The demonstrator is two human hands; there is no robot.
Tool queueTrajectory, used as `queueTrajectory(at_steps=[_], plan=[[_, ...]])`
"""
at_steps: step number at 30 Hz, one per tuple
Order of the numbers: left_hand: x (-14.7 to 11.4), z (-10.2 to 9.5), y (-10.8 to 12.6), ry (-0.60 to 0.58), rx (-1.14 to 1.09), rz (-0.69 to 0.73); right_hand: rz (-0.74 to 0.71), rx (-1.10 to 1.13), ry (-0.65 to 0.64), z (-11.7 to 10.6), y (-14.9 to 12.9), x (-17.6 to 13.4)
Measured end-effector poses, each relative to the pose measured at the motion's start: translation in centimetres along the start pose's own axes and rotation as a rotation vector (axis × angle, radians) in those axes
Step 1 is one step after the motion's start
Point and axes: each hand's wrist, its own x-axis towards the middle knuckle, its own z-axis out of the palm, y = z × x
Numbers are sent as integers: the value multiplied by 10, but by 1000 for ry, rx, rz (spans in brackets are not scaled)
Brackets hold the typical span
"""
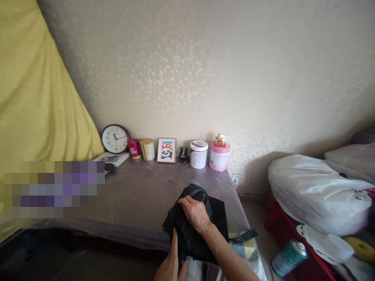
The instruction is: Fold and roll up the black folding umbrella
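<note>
A loosely gathered black umbrella [218, 218], its thin cloth in folds with pointed corners, is in front of me over the table's near edge. My right hand [196, 212] is closed on the upper cloth, pinching a fold. Lower down, my left hand [170, 263] is closed around the bottom of the umbrella, where a dark shaft or handle partly shows between finger and thumb. A black strap [246, 236] sticks out to the right. Below, a checked plastic bag [249, 249] is partly hidden by my right forearm.
Along the wall, the table [137, 199] bears a clock [115, 138], tins [147, 149], a panda picture [166, 150], a white tub [199, 155] and a pink tub [219, 158] with a cat figurine. At right are a spray can [289, 257] and white bag [316, 195]. A yellow curtain [43, 89] hangs left.
</note>
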Motion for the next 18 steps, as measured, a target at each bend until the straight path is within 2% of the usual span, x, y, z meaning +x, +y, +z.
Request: queueTrajectory(at_steps=[4,11,18], plan=[[-1,2,5,61,-5,-22,1,-22,-11,0,-1,1],[0,-8,24,-129,359,-97,-23,-36,-20,0,0,1],[4,-2,20,-97,355,-130,-52,-23,-29,-3,0,1]])
